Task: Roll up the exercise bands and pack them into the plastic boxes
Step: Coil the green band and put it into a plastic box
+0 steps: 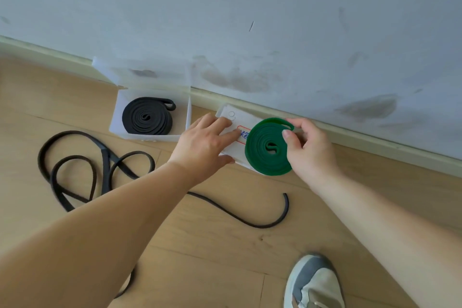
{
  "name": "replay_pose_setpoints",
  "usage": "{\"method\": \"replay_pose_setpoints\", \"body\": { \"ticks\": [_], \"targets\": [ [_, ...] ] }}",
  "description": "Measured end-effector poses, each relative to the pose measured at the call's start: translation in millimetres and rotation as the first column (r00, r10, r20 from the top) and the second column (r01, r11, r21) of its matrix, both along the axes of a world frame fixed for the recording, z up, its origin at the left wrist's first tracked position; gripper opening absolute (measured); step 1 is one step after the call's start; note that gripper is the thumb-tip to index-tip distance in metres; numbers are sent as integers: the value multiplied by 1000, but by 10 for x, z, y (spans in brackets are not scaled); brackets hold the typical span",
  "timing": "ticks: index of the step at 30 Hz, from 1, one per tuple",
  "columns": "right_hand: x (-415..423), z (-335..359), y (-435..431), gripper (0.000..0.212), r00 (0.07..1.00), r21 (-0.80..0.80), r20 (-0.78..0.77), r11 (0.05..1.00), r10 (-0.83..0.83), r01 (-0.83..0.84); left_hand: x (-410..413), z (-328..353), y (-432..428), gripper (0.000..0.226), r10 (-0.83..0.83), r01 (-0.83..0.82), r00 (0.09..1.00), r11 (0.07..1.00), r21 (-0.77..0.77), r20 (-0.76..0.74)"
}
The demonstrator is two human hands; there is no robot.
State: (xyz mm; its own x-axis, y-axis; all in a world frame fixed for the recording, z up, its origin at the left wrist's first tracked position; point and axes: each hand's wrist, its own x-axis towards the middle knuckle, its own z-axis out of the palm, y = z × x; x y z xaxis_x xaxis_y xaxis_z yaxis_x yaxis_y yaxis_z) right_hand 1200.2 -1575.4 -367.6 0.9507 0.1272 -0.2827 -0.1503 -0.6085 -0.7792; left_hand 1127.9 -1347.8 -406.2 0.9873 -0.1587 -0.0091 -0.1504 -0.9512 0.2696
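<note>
Green coil at the labelled box, not yet packed.

Right hand (310,147) pinches the green coil (265,157) at its 2 o'clock rim, thumb on the face, fingers behind. The coil is tilted over the labelled box (228,117); whether it touches the box is unclear, and the lid looks closed. Left hand (202,142), at the coil's 9 o'clock, lies with straight fingers on that lid and grips nothing. At 10 o'clock an open box (117,117) holds a black coil (147,116). A loose black band (100,157) sprawls at 8 o'clock. Judgement: the rubber is light, soft and springy, and the roll wants to unwind from the tail loop. Best hold squeezes rim and tail together.
</note>
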Motion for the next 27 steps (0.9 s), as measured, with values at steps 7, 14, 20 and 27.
{"method": "replay_pose_setpoints", "body": {
  "ticks": [7,14,20,27],
  "targets": [
    [-23,173,7,17,999,-10,17,1000,29,-29,-23,26,-99,58,-168,168,986,984,56,-5],
    [-141,454,-149,20,993,4,36,994,108,-109,85,366,-90,44,-61,55,996,994,-94,-69],
    [-310,450,-95,22,916,-62,-65,915,396,-400,149,474,-34,36,91,-186,865,971,-147,-493],
    [-337,435,2,23,818,-98,56,819,572,-566,46,420,-75,30,104,-204,877,964,-168,-469]
  ]
}}
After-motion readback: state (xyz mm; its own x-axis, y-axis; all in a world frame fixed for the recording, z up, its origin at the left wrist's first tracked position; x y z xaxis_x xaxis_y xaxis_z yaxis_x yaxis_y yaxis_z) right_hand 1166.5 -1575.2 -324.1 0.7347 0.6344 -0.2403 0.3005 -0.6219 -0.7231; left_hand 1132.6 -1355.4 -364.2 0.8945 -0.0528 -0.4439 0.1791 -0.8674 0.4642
